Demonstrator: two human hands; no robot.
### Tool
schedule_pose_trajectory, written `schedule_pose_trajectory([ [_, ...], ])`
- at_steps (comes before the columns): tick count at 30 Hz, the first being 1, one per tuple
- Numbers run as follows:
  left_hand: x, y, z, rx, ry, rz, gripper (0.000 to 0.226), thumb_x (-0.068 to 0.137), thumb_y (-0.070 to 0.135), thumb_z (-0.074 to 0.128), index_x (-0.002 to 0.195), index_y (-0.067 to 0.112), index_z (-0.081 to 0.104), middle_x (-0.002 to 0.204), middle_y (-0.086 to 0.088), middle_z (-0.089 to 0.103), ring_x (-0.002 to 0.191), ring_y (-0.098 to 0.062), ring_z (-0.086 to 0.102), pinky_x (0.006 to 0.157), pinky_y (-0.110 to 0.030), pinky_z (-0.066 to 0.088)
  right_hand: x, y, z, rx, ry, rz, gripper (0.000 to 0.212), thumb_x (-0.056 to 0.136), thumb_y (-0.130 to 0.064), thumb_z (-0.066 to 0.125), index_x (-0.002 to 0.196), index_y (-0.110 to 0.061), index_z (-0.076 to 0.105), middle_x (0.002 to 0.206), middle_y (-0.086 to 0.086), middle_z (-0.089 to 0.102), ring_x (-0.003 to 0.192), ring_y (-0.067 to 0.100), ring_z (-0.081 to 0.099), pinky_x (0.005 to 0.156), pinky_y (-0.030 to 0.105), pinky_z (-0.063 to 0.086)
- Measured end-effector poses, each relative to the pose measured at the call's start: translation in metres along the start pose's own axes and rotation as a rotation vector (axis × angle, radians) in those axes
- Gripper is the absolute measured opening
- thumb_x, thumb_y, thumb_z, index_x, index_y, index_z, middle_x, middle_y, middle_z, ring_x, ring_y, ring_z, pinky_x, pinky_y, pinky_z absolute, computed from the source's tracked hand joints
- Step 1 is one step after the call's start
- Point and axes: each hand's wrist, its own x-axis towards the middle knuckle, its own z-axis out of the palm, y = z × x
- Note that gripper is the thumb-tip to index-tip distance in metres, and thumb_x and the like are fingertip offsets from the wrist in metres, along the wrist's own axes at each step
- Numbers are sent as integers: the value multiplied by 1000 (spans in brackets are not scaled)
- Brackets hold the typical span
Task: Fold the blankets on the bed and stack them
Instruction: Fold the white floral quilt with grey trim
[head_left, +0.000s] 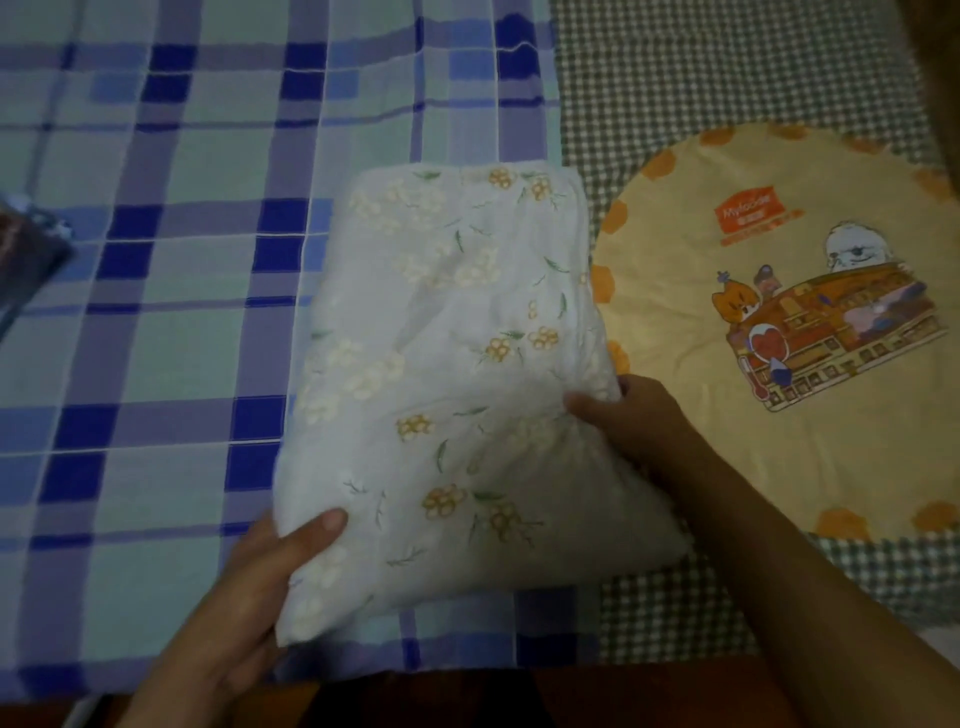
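A folded white blanket (457, 374) with yellow flowers and green leaves lies in the middle of the bed, on the blue plaid sheet (171, 260). My left hand (260, 582) grips its near left corner, thumb on top and fingers underneath. My right hand (628, 415) pinches its right edge, where the fabric bunches under the thumb. The blanket's far end rests flat on the sheet.
A yellow round cloth (810, 467) with a cartoon print and orange dots lies to the right on a green checked cover (701, 78). A dark object (26, 254) sits at the left edge. The bed's near edge runs along the bottom of the view.
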Motion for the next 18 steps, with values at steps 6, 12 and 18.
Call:
schedule_pose_trajectory([
  [6, -30, -64, -5, -677, 71, -116, 83, 89, 76, 45, 154, 26, 34, 158, -9, 36, 146, -39, 30, 117, -68, 9, -47, 4, 58, 228, -131, 167, 51, 88, -42, 70, 126, -8, 63, 113, 8, 70, 87, 18, 68, 64, 29, 58],
  [12, -5, -98, 59, -432, 413, -110, 73, 86, 70, 52, 139, 19, 55, 135, -18, 60, 112, -38, 63, 102, -52, 45, -44, 23, 98, 103, -9, 127, 68, 81, -50, 76, 131, -12, 49, 117, 3, 61, 99, 20, 61, 73, 29, 52],
  [18, -27, -50, 59, -231, 355, -207, 49, 69, 27, 80, 108, 1, 64, 94, -19, 71, 84, -34, 70, 71, -41, 56, -34, -13, 75, 533, -395, 299, 91, 66, -54, 86, 143, -23, 48, 131, 8, 64, 112, 31, 65, 81, 45, 59],
])
